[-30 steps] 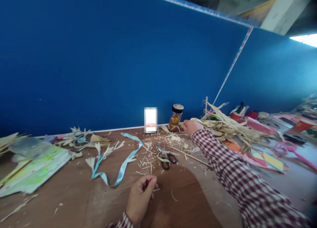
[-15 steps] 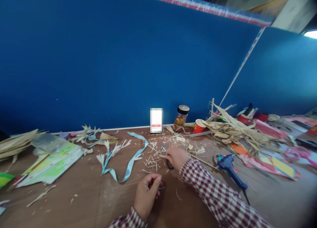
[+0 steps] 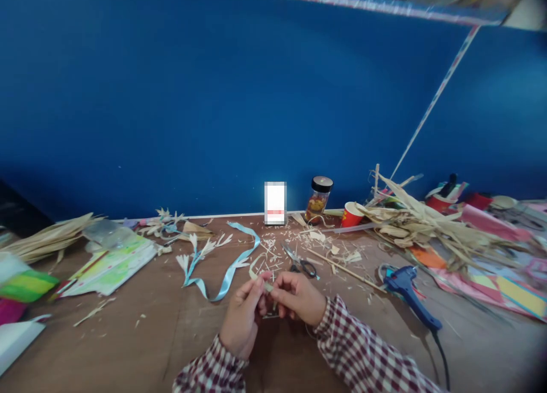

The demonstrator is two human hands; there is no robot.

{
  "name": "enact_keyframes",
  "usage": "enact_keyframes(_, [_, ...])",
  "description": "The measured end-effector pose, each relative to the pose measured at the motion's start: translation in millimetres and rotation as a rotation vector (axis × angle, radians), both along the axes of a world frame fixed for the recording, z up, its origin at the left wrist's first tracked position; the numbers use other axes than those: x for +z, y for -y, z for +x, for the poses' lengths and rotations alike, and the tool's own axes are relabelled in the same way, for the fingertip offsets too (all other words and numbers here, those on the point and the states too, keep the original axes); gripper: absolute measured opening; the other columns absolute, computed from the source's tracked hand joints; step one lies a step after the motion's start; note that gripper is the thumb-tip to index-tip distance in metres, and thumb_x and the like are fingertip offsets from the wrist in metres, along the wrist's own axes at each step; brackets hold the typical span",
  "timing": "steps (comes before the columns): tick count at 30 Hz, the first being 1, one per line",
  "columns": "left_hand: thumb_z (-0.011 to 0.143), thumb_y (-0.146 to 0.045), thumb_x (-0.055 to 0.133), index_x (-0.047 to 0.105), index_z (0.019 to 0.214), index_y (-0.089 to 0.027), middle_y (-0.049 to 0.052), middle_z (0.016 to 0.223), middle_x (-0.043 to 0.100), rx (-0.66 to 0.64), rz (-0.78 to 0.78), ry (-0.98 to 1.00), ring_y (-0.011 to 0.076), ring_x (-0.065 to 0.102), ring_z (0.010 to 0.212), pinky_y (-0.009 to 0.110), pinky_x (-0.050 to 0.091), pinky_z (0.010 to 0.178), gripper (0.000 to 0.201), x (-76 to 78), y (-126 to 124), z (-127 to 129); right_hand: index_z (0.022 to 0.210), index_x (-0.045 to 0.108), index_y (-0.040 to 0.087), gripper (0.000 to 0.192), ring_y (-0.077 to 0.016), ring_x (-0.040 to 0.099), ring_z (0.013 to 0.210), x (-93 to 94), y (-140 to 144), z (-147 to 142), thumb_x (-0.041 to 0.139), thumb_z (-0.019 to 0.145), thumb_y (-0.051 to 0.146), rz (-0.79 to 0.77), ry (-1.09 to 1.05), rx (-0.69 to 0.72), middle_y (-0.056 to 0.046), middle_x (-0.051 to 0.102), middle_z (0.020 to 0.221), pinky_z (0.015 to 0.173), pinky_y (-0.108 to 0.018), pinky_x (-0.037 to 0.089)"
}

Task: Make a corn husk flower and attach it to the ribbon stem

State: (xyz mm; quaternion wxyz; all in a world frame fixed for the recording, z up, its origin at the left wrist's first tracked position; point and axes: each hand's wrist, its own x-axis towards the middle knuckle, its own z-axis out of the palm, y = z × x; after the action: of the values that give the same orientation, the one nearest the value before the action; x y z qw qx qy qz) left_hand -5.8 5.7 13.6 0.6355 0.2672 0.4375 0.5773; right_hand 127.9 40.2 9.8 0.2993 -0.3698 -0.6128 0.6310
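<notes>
My left hand (image 3: 243, 316) and my right hand (image 3: 297, 297) meet low in the middle of the view, over the brown table (image 3: 141, 353). Together they pinch a thin pale husk strip (image 3: 257, 270) that curls up between the fingertips. Both sleeves are red-and-white checked. Black-handled scissors (image 3: 301, 261) lie just beyond my right hand among several husk clippings (image 3: 269, 250). A light-blue ribbon (image 3: 233, 262) snakes across the table to the left of my hands.
A blue glue gun (image 3: 405, 287) with its cord lies to the right. A pile of dry corn husks (image 3: 423, 225), a red cup (image 3: 351, 214) and a black-lidded jar (image 3: 319, 198) stand near the blue wall. Coloured papers (image 3: 106, 265) and husk flowers (image 3: 171, 225) lie left.
My right hand came back from the husk pile at the far right, passed the scissors and joined my left hand on the strip. The view shifted right and down.
</notes>
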Motion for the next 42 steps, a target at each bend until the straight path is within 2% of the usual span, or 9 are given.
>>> enact_keyframes(5, [0.064, -0.035, 0.067, 0.064, 0.087, -0.015, -0.007, 0.05, 0.045, 0.004, -0.049, 0.071, 0.0038, 0.039, 0.043, 0.015, 0.031, 0.042, 0.031, 1.1, -2.6, -2.9, 0.076, 0.045, 0.017, 0.032, -0.0049, 0.046, 0.036, -11.3, 4.1, 1.4, 0.054, 0.074, 0.048, -0.073, -0.086, 0.022, 0.005, 0.055, 0.057, 0.034, -0.014, 0.032])
enact_keyframes(13, [0.052, -0.027, 0.076, 0.062, 0.063, -0.013, -0.008, 0.047, 0.044, 0.049, -0.097, 0.093, 0.0016, 0.036, 0.041, 0.012, 0.03, 0.038, 0.022, -6.5, -9.3, -6.3, 0.074, 0.048, 0.018, 0.028, -0.0038, 0.029, 0.035, -12.4, 14.5, -2.8, 0.047, 0.081, 0.045, 0.024, -0.122, -0.045, 0.009, 0.038, 0.048, 0.036, -0.016, 0.023])
enact_keyframes(18, [0.051, -0.026, 0.077, 0.054, 0.051, -0.013, -0.008, 0.043, 0.042, 0.044, -0.097, 0.145, 0.0013, 0.033, 0.038, 0.013, 0.027, 0.036, 0.026, -11.3, -8.6, -2.6, 0.069, 0.054, 0.016, 0.028, -0.0067, 0.033, 0.047, -13.1, 15.1, -3.7, 0.048, 0.081, 0.04, 0.136, -0.107, -0.127, 0.006, 0.038, 0.053, 0.047, -0.019, 0.03])
enact_keyframes(21, [0.051, -0.025, 0.077, 0.051, 0.048, -0.013, -0.008, 0.042, 0.043, 0.036, -0.1, 0.166, 0.0012, 0.035, 0.038, 0.012, 0.028, 0.037, 0.029, -14.6, -6.0, -2.4, 0.065, 0.058, 0.016, 0.03, -0.0097, 0.043, 0.053, -12.6, 16.9, -4.4, 0.047, 0.082, 0.039, 0.141, -0.079, -0.108, 0.004, 0.045, 0.054, 0.054, -0.021, 0.036])
enact_keyframes(25, [0.052, -0.022, 0.077, 0.051, 0.049, -0.012, -0.006, 0.054, 0.056, 0.03, -0.111, 0.189, -0.0018, 0.034, 0.036, 0.01, 0.024, 0.033, 0.028, -16.3, -4.1, -4.6, 0.068, 0.063, 0.015, 0.024, -0.0128, 0.05, 0.062, -13.5, 18.7, -6.5, 0.053, 0.078, 0.035, 0.13, -0.069, -0.112, 0.001, 0.056, 0.061, 0.06, -0.024, 0.039])
enact_keyframes(29, [0.054, -0.022, 0.076, 0.054, 0.053, -0.012, -0.002, 0.065, 0.064, 0.028, -0.12, 0.192, -0.0022, 0.039, 0.036, 0.008, 0.03, 0.032, 0.025, -15.5, -2.3, -5.4, 0.067, 0.062, 0.014, 0.022, -0.0086, 0.041, 0.051, -21.2, 19.4, -7.9, 0.059, 0.073, 0.034, 0.057, -0.047, -0.195, 0.003, 0.052, 0.055, 0.05, -0.021, 0.034])
enact_keyframes(34, [0.058, -0.018, 0.074, 0.06, 0.064, -0.013, 0.0, 0.061, 0.065, 0.048, -0.146, 0.213, 0.0047, 0.056, 0.049, 0.011, 0.047, 0.045, 0.016, -14.0, -1.8, -6.9, 0.069, 0.061, 0.013, 0.021, -0.0057, 0.034, 0.047, -29.1, 18.7, -6.8, 0.064, 0.07, 0.034, -0.036, -0.093, -0.254, 0.005, 0.047, 0.052, 0.046, -0.019, 0.027])
enact_keyframes(39, [0.063, -0.003, 0.068, 0.064, 0.089, -0.013, 0.005, 0.075, 0.069, 0.027, -0.15, 0.254, 0.0088, 0.063, 0.065, 0.015, 0.053, 0.061, 0.028, -10.4, -5.8, -9.2, 0.068, 0.059, 0.013, 0.021, -0.0049, 0.03, 0.046, -29.5, 13.3, -3.3, 0.064, 0.069, 0.033, -0.042, -0.072, -0.318, 0.006, 0.042, 0.05, 0.044, -0.018, 0.024])
enact_keyframes(42, [0.07, -0.002, 0.061, 0.064, 0.092, -0.01, 0.008, 0.083, 0.069, 0.016, -0.143, 0.249, 0.0113, 0.064, 0.077, 0.017, 0.052, 0.071, 0.024, -9.0, -7.2, -9.1, 0.068, 0.059, 0.013, 0.02, -0.005, 0.029, 0.045, -27.4, 11.4, -1.6, 0.063, 0.07, 0.032, -0.008, -0.032, -0.345, 0.006, 0.041, 0.049, 0.043, -0.018, 0.023])
